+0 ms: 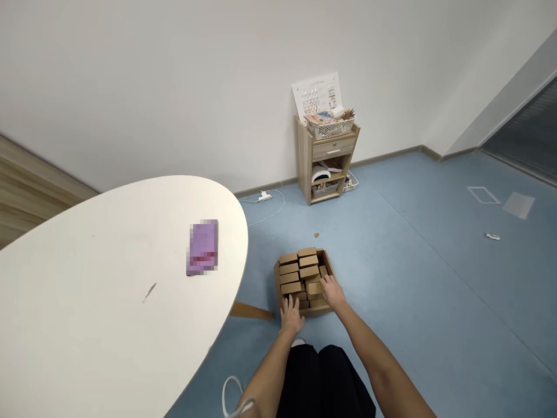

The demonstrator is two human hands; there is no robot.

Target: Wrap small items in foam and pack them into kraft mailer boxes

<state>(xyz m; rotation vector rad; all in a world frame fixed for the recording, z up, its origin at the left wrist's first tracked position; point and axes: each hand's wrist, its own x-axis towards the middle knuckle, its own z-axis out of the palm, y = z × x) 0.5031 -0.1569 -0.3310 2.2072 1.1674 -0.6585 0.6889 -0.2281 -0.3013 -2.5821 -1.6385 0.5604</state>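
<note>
An open cardboard box (pixel 278 284) sits on the blue floor in front of me, packed with several small kraft-brown boxes (pixel 304 270) in rows, some lying askew. My right hand (pixel 333 292) rests on the small boxes at the right side, with its fingers spread over them. My left hand (pixel 291 316) is at the near rim of the carton, fingers apart and tips down among the nearest small boxes. The carton's lower inside is partly hidden by my hands.
A white oval table (pixel 108 273) to my left carries a pixelated purple flat item (pixel 202 248). A wooden drawer cabinet (pixel 326 148) with a basket on top stands by the far wall. A white cable and power strip (pixel 263 197) lie on the floor behind the carton.
</note>
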